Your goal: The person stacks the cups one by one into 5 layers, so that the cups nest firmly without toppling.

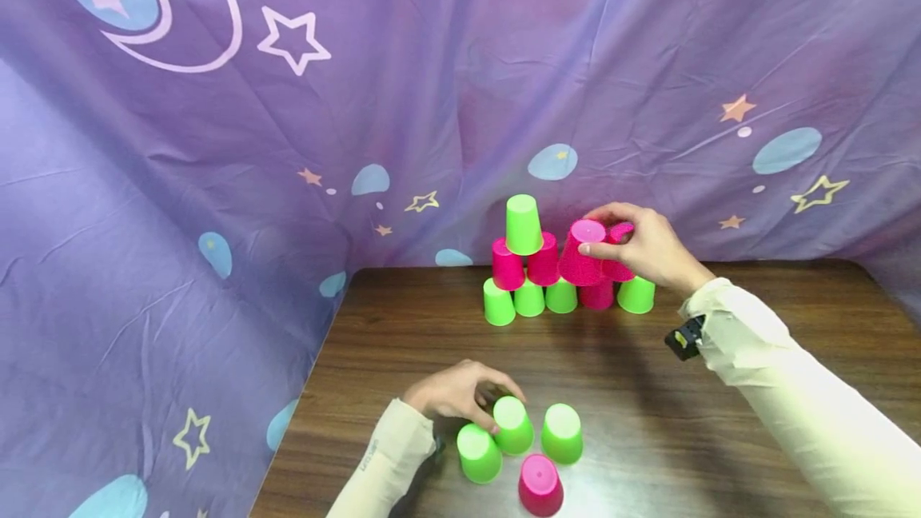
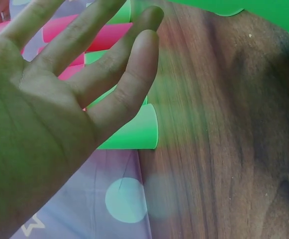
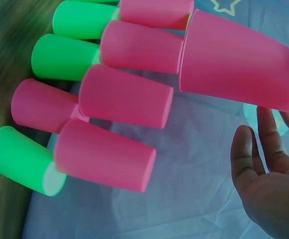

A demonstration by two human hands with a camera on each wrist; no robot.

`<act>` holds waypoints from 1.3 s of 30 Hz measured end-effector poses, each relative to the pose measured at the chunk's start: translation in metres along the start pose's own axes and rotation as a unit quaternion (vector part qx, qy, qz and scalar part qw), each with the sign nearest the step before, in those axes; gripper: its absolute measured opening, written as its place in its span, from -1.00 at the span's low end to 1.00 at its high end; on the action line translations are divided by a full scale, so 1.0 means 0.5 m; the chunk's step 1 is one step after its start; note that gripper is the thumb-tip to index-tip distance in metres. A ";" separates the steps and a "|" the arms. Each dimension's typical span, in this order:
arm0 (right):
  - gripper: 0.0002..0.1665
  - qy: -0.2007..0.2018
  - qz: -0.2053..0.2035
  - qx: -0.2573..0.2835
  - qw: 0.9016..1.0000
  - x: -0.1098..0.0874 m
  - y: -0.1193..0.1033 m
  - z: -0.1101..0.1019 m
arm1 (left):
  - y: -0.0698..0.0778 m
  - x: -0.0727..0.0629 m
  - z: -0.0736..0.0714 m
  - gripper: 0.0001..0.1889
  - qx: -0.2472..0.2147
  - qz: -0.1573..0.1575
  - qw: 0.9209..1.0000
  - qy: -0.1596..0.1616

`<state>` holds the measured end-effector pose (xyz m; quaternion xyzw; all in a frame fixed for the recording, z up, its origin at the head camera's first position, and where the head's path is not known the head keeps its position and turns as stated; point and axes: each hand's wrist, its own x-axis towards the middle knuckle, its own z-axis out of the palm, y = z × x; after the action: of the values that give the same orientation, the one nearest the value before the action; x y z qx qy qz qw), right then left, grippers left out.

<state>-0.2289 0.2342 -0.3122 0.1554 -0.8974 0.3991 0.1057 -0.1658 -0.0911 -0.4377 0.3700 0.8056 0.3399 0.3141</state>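
My right hand (image 1: 651, 250) pinches an upside-down pink cup (image 1: 581, 256) between thumb and fingers. That held cup is beside the green cup (image 1: 524, 225) atop the stack, over a row of pink cups (image 3: 127, 94). Beneath them stands a bottom row of green cups (image 1: 499, 302) and one pink cup (image 1: 596, 294). Near the table's front, my left hand (image 1: 456, 390) is at a green cup (image 1: 513, 426), thumb at its side and index finger behind it. In the left wrist view the left hand's fingers (image 2: 124, 94) are spread and fairly straight.
Around the left hand stand two more upturned green cups, one on the left (image 1: 479, 454) and one on the right (image 1: 563, 434), with a pink cup (image 1: 540, 486) in front. A purple patterned cloth (image 1: 403, 102) hangs behind the brown wooden table (image 1: 403, 318), close to the stack.
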 end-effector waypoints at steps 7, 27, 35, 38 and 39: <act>-0.51 -0.002 0.019 0.003 1.000 0.040 -0.009 -0.002 | -0.003 -0.005 -0.001 -0.45 0.000 -0.006 1.000 0.004; -0.39 -0.010 0.095 -0.014 0.995 0.122 0.005 0.022 | -0.001 -0.011 -0.009 -0.48 -0.012 0.025 0.999 0.041; -0.43 0.003 0.095 -0.017 0.995 0.135 0.022 0.032 | -0.001 -0.015 -0.012 -0.48 -0.010 0.027 0.998 0.054; -0.43 0.004 0.092 -0.019 0.996 0.137 0.024 0.035 | -0.001 -0.019 -0.013 -0.48 -0.010 0.026 0.998 0.056; -0.43 0.004 0.092 -0.018 0.996 0.138 0.024 0.036 | -0.002 -0.020 -0.013 -0.48 -0.011 0.026 0.998 0.056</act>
<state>-0.2988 0.2150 -0.3108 0.0685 -0.9144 0.3920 0.0744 -0.1658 -0.1018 -0.4320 0.3672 0.8084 0.3772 0.2635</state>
